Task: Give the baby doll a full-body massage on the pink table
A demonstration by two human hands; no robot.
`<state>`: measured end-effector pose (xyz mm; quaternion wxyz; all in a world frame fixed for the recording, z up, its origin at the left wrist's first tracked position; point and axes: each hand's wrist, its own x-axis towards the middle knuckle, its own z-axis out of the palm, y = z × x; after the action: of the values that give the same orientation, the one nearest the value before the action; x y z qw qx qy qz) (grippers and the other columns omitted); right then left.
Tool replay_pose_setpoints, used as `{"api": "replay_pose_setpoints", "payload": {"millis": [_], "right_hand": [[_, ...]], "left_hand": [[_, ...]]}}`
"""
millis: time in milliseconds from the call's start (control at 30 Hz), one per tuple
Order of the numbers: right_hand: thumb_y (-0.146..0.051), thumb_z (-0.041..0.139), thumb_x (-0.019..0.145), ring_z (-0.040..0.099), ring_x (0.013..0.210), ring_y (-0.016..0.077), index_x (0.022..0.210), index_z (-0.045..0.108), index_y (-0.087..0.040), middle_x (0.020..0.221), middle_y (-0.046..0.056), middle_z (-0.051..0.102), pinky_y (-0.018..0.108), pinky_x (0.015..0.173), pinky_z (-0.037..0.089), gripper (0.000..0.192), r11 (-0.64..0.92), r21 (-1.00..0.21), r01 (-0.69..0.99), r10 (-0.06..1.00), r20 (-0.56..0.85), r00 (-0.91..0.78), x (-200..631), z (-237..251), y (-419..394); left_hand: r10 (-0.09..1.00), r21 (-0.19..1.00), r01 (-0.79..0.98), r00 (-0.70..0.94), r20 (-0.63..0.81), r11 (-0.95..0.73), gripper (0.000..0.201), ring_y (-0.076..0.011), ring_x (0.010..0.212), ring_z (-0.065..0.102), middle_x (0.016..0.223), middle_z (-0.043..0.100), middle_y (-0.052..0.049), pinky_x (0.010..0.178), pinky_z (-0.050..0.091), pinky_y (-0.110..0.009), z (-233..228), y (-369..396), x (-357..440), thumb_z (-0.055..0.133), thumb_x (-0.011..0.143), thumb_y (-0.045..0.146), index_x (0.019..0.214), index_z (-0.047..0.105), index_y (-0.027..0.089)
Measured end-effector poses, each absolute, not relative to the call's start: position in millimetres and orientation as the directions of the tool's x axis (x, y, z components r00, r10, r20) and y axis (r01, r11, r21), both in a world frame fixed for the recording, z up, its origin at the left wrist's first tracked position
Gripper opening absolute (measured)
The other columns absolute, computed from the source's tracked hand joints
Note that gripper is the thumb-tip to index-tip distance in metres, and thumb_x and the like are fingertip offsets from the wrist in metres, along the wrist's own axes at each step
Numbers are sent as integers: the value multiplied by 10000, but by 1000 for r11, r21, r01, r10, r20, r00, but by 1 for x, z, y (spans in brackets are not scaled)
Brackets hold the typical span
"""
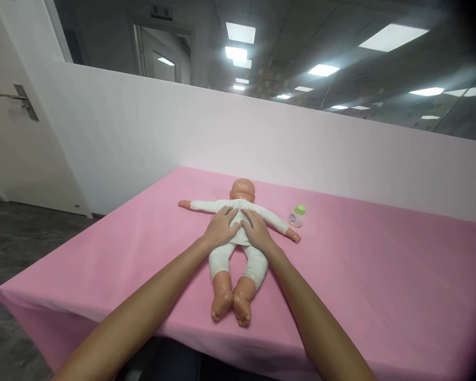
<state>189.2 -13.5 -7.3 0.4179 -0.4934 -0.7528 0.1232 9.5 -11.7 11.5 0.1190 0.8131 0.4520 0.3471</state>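
Note:
A baby doll in a white long-sleeved outfit lies face down on a pink-covered table, head toward the wall and bare feet toward me. Its arms stretch out to both sides. My left hand rests flat on the left side of its back, fingers spread. On the right side of the back lies my right hand, also flat with the fingers apart. The two thumbs point toward each other near the doll's spine. Close to the doll's right-hand sleeve end stands a small clear bottle with a green cap.
The pink tablecloth hangs over the table's near and left edges. Behind the table runs a white wall with dark glass above it that shows ceiling lights. A door with a metal handle is at the left, over a dark floor.

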Motion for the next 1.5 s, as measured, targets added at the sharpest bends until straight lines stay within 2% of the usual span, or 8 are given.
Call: {"api": "replay_pose_setpoints", "payload": {"millis": [133,233,400,567,867,1167,1367,1500], "right_hand": [[-360,455,980,400,1460,283,1458,513,-228,1558,98,466,546,1231,267,499,473,-627,619,861,477,-175,190,-11,-12],[-376,457,987,374,1479,291,1446,528,-236,1567,92,455,560,1235,250,484,469,-639,609,868,462,-183,192,-14,-10],[-362,504,964,568,1222,281,1217,636,-222,1256,95,659,509,1094,426,318,490,-604,629,837,528,-145,189,-11,-10],[-330,503,956,592,1097,265,1061,651,-224,1103,79,673,475,1024,469,209,511,-576,638,797,596,-99,185,-9,-12],[-326,472,971,459,1418,269,1418,547,-236,1512,81,525,505,1195,336,462,468,-667,580,863,488,-135,187,-14,-11],[-302,554,908,610,1174,268,1158,688,-218,1198,86,694,458,1077,461,295,509,-613,605,791,611,-47,185,-13,-13],[-340,484,949,381,1482,269,1424,562,-196,1559,97,471,495,1248,262,502,484,-652,584,843,527,-111,187,-19,-8],[-359,460,964,273,1539,260,1483,508,-201,1621,77,375,495,1273,197,545,456,-666,590,870,474,-138,188,-18,-7]], "left_hand": [[849,521,672,382,365,-526,628,-337,1563,142,1661,279,-104,1255,194,-553,7,-6,9,467,945,343,1545,404,170],[855,523,677,396,336,-519,626,-316,1566,122,1668,236,-94,1267,166,-531,6,-5,8,448,958,340,1556,388,165],[853,556,649,350,388,-519,514,-295,1528,286,1572,441,-96,1238,286,-489,7,-5,9,451,978,381,1434,578,182],[864,579,651,274,423,-490,437,-296,1435,460,1398,632,-108,1173,406,-457,7,-5,11,530,946,390,1300,698,196],[858,540,669,355,371,-510,594,-307,1564,159,1666,249,-68,1254,211,-545,-2,-3,10,438,985,377,1549,409,192],[825,525,672,245,509,-523,376,-291,1238,608,1292,685,-117,1105,462,-444,10,-12,13,567,913,341,1213,709,166],[837,518,668,330,436,-533,524,-302,1519,304,1590,425,-92,1246,265,-512,3,-8,12,474,970,337,1462,529,167],[832,507,667,365,417,-546,562,-311,1550,216,1641,329,-90,1249,233,-543,-2,-4,11,436,987,350,1520,447,170]]}}
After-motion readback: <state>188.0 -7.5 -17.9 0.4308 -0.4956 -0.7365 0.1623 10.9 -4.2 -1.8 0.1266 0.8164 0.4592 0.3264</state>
